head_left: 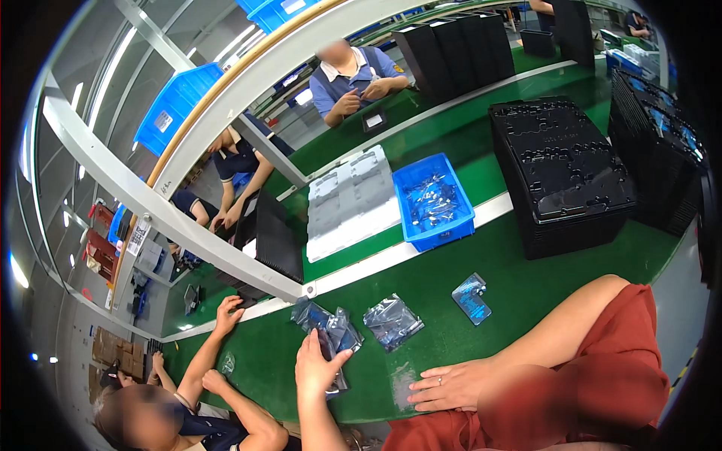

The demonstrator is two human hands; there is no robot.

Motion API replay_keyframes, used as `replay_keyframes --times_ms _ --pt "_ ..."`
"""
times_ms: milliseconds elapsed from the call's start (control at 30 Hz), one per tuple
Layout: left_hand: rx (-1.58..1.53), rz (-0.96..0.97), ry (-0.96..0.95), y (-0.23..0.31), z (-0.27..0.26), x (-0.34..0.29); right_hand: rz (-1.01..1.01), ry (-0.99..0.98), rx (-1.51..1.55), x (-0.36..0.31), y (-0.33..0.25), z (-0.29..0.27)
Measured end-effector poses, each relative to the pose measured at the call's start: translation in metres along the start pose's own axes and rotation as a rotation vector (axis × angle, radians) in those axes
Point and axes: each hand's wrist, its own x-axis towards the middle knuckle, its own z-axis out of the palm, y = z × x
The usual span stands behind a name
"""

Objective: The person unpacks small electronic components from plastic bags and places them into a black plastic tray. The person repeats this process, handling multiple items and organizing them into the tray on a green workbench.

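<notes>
My left hand [316, 366] lies over the near end of a pile of shiny, clear plastic bags [342, 329] with dark contents I cannot make out. Its thumb is spread from its fingers, and I see no clear grip on a bag. My right hand [451, 385], with a ring on one finger, rests flat and open on the green table [368, 395]. A similar crumpled bag [393, 322] lies between the pile and an L-shaped dark part with light-blue markings [471, 299], which sits alone farther right.
Beyond a white rail stand a blue bin [436, 203] of small bagged pieces and white moulded trays [352, 199]. Tall black tray stacks [560, 173] are at the right. A white post [188, 203] slants across the left. Co-workers sit nearby, one at my left [226, 406].
</notes>
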Motion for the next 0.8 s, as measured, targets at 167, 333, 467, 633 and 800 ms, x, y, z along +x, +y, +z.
replay_keyframes --times_ms 167,333,467,633,800 --pt "-0.116 -0.062 0.169 0.013 0.002 -0.005 0.018 0.014 0.01 -0.004 0.0 0.001" --pt "-0.22 -0.087 0.278 0.006 -0.004 -0.018 0.006 0.031 0.01 -0.002 -0.003 0.001" --pt "-0.302 -0.121 0.307 -0.015 -0.001 -0.027 0.032 0.017 0.023 -0.003 -0.001 -0.004" --pt "-0.69 -0.253 0.338 -0.038 0.021 -0.044 0.037 0.016 0.034 -0.001 -0.002 -0.005" --pt "-0.972 -0.291 0.443 -0.042 0.029 -0.043 0.065 -0.032 0.004 -0.002 -0.005 -0.013"
